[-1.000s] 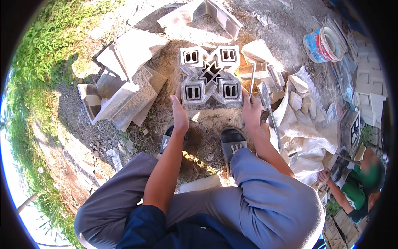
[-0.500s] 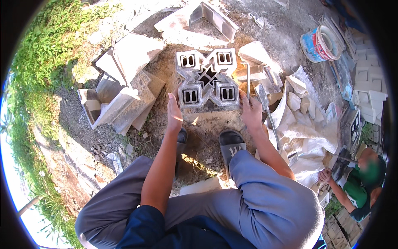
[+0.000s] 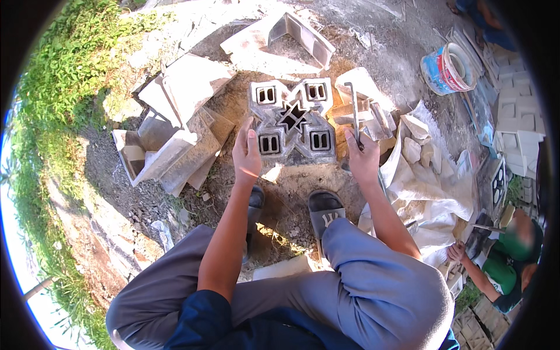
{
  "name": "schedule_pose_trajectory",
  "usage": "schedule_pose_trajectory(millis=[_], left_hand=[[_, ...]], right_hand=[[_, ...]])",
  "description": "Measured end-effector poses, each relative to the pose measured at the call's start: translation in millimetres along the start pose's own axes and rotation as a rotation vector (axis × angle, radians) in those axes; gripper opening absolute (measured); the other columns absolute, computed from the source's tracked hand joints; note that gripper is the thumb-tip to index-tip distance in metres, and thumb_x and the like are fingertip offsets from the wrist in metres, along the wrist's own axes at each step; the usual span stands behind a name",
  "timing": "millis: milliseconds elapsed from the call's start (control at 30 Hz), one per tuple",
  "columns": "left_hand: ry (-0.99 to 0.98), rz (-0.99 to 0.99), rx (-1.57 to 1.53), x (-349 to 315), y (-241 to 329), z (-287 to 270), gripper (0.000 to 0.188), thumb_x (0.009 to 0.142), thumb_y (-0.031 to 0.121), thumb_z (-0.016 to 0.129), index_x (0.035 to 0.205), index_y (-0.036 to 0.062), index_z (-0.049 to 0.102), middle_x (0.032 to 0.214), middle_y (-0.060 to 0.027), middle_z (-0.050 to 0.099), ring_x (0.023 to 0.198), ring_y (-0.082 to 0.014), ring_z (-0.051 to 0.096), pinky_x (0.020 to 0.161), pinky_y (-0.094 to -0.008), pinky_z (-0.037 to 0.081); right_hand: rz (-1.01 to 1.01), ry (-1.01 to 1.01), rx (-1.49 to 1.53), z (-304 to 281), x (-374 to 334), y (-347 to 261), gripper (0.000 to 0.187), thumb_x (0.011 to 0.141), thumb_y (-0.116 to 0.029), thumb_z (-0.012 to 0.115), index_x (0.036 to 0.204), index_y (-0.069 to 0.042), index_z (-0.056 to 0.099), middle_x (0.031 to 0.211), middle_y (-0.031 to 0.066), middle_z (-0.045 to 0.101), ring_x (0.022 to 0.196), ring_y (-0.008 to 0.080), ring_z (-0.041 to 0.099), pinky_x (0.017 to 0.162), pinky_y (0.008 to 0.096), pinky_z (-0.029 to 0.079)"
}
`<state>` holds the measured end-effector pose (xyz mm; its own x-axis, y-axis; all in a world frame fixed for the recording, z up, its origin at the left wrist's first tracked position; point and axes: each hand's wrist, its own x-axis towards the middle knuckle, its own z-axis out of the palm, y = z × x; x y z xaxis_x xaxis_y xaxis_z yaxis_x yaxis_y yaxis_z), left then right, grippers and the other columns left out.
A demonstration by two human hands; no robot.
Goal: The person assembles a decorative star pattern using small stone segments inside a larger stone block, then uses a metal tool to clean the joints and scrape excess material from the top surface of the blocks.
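A grey concrete vent block (image 3: 293,125) with a star-shaped centre opening and slotted corner holes lies on the ground before me. My left hand (image 3: 247,153) is upright beside its near left corner, fingers stretched out and holding nothing; whether it touches the block I cannot tell. At the block's right side, my right hand (image 3: 364,156) is closed around a thin metal rod (image 3: 354,108) with a bent top end. The rod stands upright, apart from the block. My right hand hides the rod's lower part.
Angled mould pieces (image 3: 175,131) are piled at the left. Another angled piece (image 3: 300,38) lies beyond the block, and more (image 3: 364,87) at its right. A white sack (image 3: 429,189) with broken chunks, a blue-and-red bucket (image 3: 448,69) and a co-worker in green (image 3: 501,265) are at the right.
My right hand has lifted off the block's right edge and shifted right with the rod. My left hand stays near the block's left side, slightly higher.
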<state>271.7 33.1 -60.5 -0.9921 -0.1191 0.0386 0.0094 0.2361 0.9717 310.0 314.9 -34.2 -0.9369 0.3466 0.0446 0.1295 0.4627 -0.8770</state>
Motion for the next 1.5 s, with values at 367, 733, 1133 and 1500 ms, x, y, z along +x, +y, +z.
schedule_pose_trajectory(millis=[367,733,1133,1500], left_hand=[[-0.015,0.358,0.613,38.2,29.2,20.0,0.051,0.101,0.037,0.062,0.146,0.0117,0.057,0.157,-0.0242,0.042,0.152,-0.0473,0.027,0.123,-0.0581,0.023],[-0.167,0.355,0.834,52.8,39.0,35.6,0.044,0.103,0.034,0.058,0.146,0.0235,0.059,0.166,-0.0126,0.034,0.155,-0.0477,0.019,0.123,-0.062,0.023],[-0.154,0.385,0.774,52.6,36.2,32.3,0.045,0.1,0.012,0.053,0.143,0.0177,0.06,0.163,-0.0159,0.037,0.154,-0.0491,0.022,0.123,-0.06,0.026],[-0.15,0.273,0.868,47.8,48.6,34.3,0.046,0.088,0.002,0.056,0.132,0.0121,0.064,0.155,-0.0161,0.043,0.155,-0.0451,0.021,0.124,-0.0602,0.024]], right_hand=[[-0.088,-0.428,-0.184,-70.7,26.1,-49.1,0.026,0.105,-0.023,0.06,0.11,0.003,0.064,0.065,0.0151,0.057,0.054,0.0237,0.048,0.056,0.0393,0.041],[0.112,-1.007,-0.569,-73.2,83.0,-123.8,0.028,0.11,-0.026,0.047,0.121,-0.001,0.054,0.095,0.0285,0.064,0.093,0.047,0.063,0.081,0.0526,0.045],[0.082,-1.016,-0.579,-21.8,78.8,-124.1,0.025,0.108,-0.015,0.045,0.122,0.003,0.055,0.091,0.0262,0.068,0.08,0.036,0.069,0.069,0.0469,0.052],[1.16,-0.822,0.346,7.7,74.0,-139.2,0.026,0.109,-0.014,0.039,0.124,0.0,0.055,0.069,-0.0065,0.034,0.051,0.0036,0.026,0.042,0.0218,0.022]])
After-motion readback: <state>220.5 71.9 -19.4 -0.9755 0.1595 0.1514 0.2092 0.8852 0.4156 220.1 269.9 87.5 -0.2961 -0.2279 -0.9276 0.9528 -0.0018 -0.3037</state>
